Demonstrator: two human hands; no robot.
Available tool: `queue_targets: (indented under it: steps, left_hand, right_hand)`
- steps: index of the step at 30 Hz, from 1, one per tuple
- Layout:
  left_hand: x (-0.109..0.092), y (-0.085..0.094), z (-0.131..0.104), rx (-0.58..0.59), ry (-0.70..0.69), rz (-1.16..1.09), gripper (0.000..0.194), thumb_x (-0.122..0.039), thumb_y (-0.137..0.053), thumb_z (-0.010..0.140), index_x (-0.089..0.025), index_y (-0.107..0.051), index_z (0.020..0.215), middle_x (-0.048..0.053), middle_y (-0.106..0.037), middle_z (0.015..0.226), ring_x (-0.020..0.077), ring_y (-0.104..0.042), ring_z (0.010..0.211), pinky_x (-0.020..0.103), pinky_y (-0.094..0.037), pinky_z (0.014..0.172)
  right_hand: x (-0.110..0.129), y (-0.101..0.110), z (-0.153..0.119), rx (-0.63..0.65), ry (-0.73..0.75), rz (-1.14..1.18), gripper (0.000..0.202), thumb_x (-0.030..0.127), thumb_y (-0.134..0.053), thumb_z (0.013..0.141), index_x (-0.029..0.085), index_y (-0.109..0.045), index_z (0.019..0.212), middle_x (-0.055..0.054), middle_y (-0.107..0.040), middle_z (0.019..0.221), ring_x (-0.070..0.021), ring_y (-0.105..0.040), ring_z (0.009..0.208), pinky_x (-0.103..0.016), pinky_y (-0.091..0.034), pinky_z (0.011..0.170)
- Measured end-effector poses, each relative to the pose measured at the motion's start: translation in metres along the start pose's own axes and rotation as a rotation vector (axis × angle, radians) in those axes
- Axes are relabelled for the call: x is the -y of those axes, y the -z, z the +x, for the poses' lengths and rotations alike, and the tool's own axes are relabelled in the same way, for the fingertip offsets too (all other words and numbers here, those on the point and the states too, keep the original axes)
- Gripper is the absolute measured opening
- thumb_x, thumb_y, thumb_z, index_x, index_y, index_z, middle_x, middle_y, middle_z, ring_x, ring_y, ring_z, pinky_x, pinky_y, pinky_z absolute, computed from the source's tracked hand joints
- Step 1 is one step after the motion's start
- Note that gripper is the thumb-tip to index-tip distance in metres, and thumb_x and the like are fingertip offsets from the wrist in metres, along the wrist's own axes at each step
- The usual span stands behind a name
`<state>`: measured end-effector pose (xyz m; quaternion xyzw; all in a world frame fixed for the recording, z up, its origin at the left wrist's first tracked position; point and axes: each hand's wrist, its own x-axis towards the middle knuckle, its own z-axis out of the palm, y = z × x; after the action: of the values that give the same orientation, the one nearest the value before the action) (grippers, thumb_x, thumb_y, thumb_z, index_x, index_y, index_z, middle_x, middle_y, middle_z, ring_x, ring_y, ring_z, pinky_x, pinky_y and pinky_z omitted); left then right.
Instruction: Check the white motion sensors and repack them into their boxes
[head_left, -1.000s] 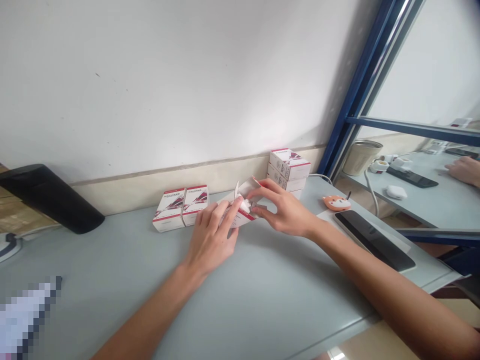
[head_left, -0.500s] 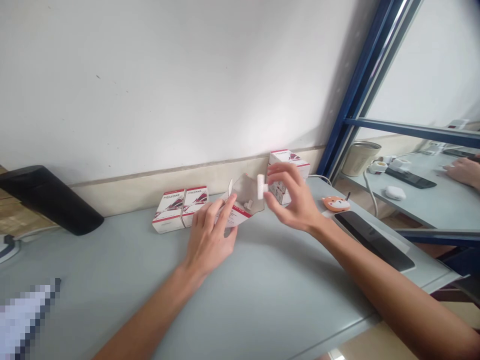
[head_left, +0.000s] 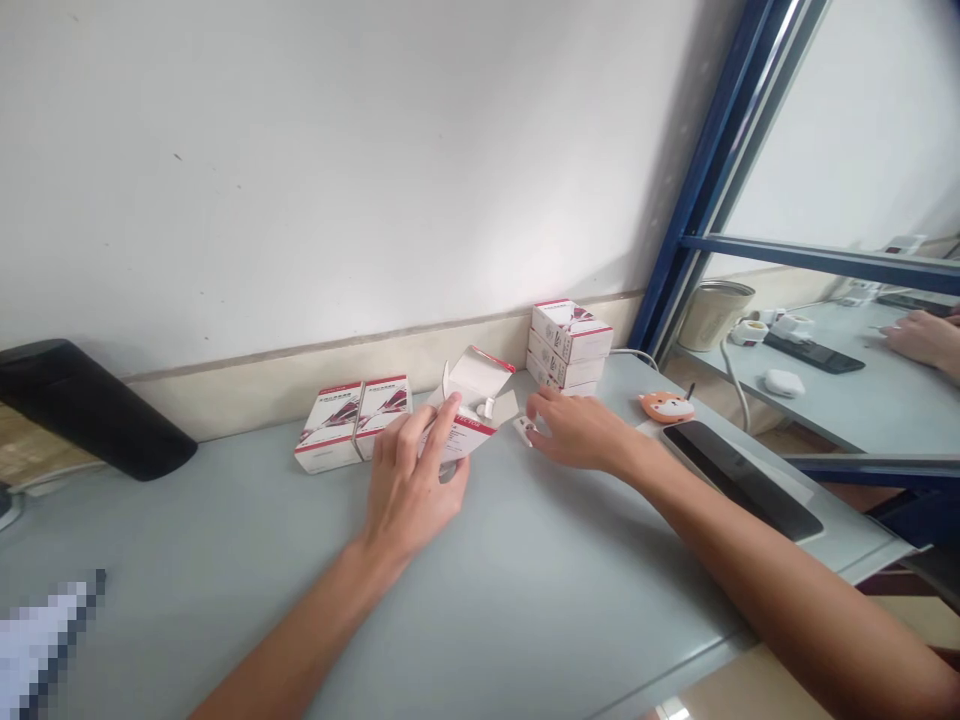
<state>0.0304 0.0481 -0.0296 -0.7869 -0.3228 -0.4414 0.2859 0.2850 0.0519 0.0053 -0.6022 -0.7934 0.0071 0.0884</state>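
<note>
My left hand point(head_left: 416, 468) is wrapped round a white-and-red cardboard box point(head_left: 463, 443), tilted with its top flaps raised. A small white part point(head_left: 487, 408) shows in the mouth of the opened box; the rest of its contents is hidden. To the right of the box, my right hand point(head_left: 574, 430) pinches a small white T-shaped plastic piece point(head_left: 524, 430) low at the table surface. Whether that piece touches the table I cannot tell. Left of my left hand lie two closed boxes point(head_left: 330, 430) of the same print, side by side.
Against the wall stands a stack of similar boxes point(head_left: 570, 350). A phone point(head_left: 739, 475) and an orange animal-faced item point(head_left: 666, 406) lie right of my forearm. A black cylindrical object point(head_left: 97, 410) leans at far left. Behind the blue-framed glass, a person's hand point(head_left: 926, 338) shows.
My right hand has come down with the white piece, from beside the box's mouth to the table surface. My left hand keeps hold of the box, whose flap now shows more openly.
</note>
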Motion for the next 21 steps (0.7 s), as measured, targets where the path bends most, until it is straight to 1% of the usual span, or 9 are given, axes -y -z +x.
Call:
queue_targets:
  steps: [2, 4, 6, 7, 8, 10, 14, 17, 21]
  left_hand:
    - [0.000, 0.000, -0.001, 0.010, -0.015, 0.009, 0.094, -0.010, -0.078, 0.084, -0.021, -0.034, 0.166, 0.015, -0.056, 0.123, 0.0306, -0.060, 0.111, 0.043, -0.051, 0.100]
    - [-0.001, 0.001, -0.002, 0.021, -0.022, 0.026, 0.095, -0.010, -0.077, 0.084, -0.021, -0.033, 0.167, 0.014, -0.057, 0.123, 0.0306, -0.060, 0.110, 0.043, -0.051, 0.100]
    - [-0.001, 0.001, -0.003, 0.040, -0.032, 0.036, 0.096, -0.009, -0.076, 0.084, -0.022, -0.032, 0.168, 0.014, -0.058, 0.122, 0.0302, -0.060, 0.109, 0.043, -0.050, 0.100]
    - [0.000, 0.001, -0.003, 0.051, -0.043, 0.038, 0.097, -0.009, -0.075, 0.084, -0.022, -0.030, 0.169, 0.013, -0.058, 0.122, 0.0298, -0.060, 0.110, 0.043, -0.050, 0.101]
    - [0.000, 0.002, -0.004, 0.060, -0.058, 0.041, 0.098, -0.008, -0.075, 0.085, -0.023, -0.028, 0.169, 0.013, -0.059, 0.122, 0.0293, -0.060, 0.110, 0.042, -0.050, 0.101]
    - [0.000, 0.002, -0.004, 0.074, -0.096, 0.053, 0.100, -0.008, -0.074, 0.085, -0.023, -0.026, 0.171, 0.012, -0.060, 0.122, 0.0285, -0.060, 0.109, 0.041, -0.050, 0.100]
    - [0.001, 0.002, -0.005, 0.102, -0.142, 0.076, 0.102, -0.007, -0.073, 0.084, -0.025, -0.024, 0.171, 0.012, -0.061, 0.122, 0.0288, -0.060, 0.108, 0.041, -0.050, 0.097]
    - [0.000, 0.002, -0.006, 0.103, -0.143, 0.074, 0.104, -0.007, -0.073, 0.084, -0.025, -0.021, 0.172, 0.012, -0.062, 0.122, 0.0291, -0.060, 0.108, 0.041, -0.050, 0.096]
    - [-0.001, 0.003, -0.005, 0.098, -0.132, 0.068, 0.105, -0.007, -0.072, 0.084, -0.026, -0.018, 0.173, 0.011, -0.063, 0.121, 0.0285, -0.061, 0.106, 0.041, -0.050, 0.097]
  right_hand:
    - [0.000, 0.006, -0.001, -0.081, 0.011, 0.054, 0.019, 0.037, -0.054, 0.103, 0.022, -0.062, 0.111, -0.009, -0.071, 0.113, -0.0205, -0.065, 0.075, -0.032, -0.034, 0.063]
    - [0.003, 0.016, -0.004, -0.268, 0.044, 0.158, 0.017, 0.035, -0.052, 0.105, 0.023, -0.062, 0.109, -0.006, -0.071, 0.110, -0.0188, -0.064, 0.076, -0.031, -0.037, 0.065]
    - [0.009, 0.025, -0.009, -0.424, 0.149, 0.258, 0.016, 0.032, -0.052, 0.105, 0.023, -0.065, 0.107, -0.004, -0.070, 0.104, -0.0172, -0.062, 0.077, -0.030, -0.040, 0.067]
    - [0.012, 0.028, -0.011, -0.454, 0.217, 0.289, 0.017, 0.032, -0.053, 0.105, 0.024, -0.067, 0.109, -0.004, -0.068, 0.103, -0.0165, -0.062, 0.078, -0.030, -0.040, 0.068]
    - [0.015, 0.028, -0.012, -0.447, 0.282, 0.301, 0.019, 0.032, -0.054, 0.104, 0.025, -0.069, 0.113, -0.004, -0.068, 0.104, -0.0158, -0.061, 0.077, -0.029, -0.040, 0.067]
    - [0.019, 0.023, -0.014, -0.364, 0.365, 0.276, 0.025, 0.033, -0.053, 0.105, 0.028, -0.071, 0.122, -0.004, -0.066, 0.108, -0.0134, -0.057, 0.070, -0.029, -0.038, 0.064]
    - [0.019, 0.011, -0.012, -0.217, 0.370, 0.236, 0.032, 0.037, -0.048, 0.108, 0.031, -0.070, 0.131, -0.004, -0.063, 0.109, -0.0112, -0.051, 0.063, -0.028, -0.037, 0.062]
    - [0.017, 0.011, -0.010, -0.183, 0.349, 0.324, 0.029, 0.038, -0.052, 0.107, 0.029, -0.069, 0.128, -0.005, -0.064, 0.113, -0.0129, -0.057, 0.070, -0.029, -0.042, 0.066]
    - [0.014, 0.018, -0.008, -0.186, 0.349, 0.453, 0.015, 0.032, -0.058, 0.103, 0.025, -0.069, 0.109, -0.004, -0.069, 0.110, -0.0150, -0.062, 0.079, -0.030, -0.047, 0.073]
